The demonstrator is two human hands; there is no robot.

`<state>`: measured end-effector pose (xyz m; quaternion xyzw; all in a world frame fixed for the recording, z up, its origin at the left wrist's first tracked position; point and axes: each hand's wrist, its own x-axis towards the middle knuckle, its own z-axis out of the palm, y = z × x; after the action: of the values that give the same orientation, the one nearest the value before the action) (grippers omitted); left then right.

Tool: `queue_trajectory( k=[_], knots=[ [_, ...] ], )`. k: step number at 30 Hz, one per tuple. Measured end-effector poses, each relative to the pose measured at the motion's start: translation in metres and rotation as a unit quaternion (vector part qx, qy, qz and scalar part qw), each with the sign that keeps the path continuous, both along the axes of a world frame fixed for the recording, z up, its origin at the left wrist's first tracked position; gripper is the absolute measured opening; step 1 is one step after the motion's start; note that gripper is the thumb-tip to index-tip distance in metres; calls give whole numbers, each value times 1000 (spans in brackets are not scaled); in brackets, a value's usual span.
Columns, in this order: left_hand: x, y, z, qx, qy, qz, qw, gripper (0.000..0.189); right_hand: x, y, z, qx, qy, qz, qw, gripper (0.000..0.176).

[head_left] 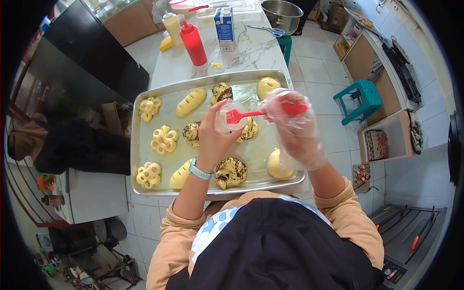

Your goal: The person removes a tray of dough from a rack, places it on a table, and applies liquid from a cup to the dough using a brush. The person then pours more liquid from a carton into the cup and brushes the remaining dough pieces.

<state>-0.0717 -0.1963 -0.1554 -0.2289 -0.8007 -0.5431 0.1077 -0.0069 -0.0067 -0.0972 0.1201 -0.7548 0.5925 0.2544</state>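
My left hand, bare with a pale blue watch at the wrist, is wrapped around a small clear cup. In my right hand, under a clear plastic glove, is a red pastry brush; its bristle end is over the cup's opening. Below both hands lies a large metal baking tray. It bears shaped doughs: flower-shaped pieces with pinkish rounds, slashed oval loaves, chocolate-marked twists and smooth round pieces. My left hand partly covers the middle doughs.
Beyond the tray, a red squeeze bottle, a cream squeeze bottle, a blue carton and scissors occupy the marble table. A metal bowl is behind. Another person stands at left; a green stool at right.
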Motion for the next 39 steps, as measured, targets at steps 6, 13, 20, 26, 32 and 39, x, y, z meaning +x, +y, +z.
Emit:
queue_trajectory(
  k=[6,13,20,26,32,39],
  knots=[
    [-2,-3,6,-79,84,35,993,68,-19,-12,-41,-256,-115,-21,960,17],
    [-7,-27,-13,58,-36,67,995,66,-24,21,-47,-329,-62,-74,939,18],
    [1,-40,-6,130,-97,77,984,69,-40,26,-104,-284,-157,-91,942,15],
    [10,-46,1,169,-121,80,975,69,-42,33,-110,-263,-147,-124,945,12],
    [11,-49,-4,164,-112,91,976,69,-23,48,-109,-280,-141,-140,939,13],
    [13,-45,-9,146,-107,88,979,68,4,47,-94,-258,-147,-112,948,13]
  ],
)
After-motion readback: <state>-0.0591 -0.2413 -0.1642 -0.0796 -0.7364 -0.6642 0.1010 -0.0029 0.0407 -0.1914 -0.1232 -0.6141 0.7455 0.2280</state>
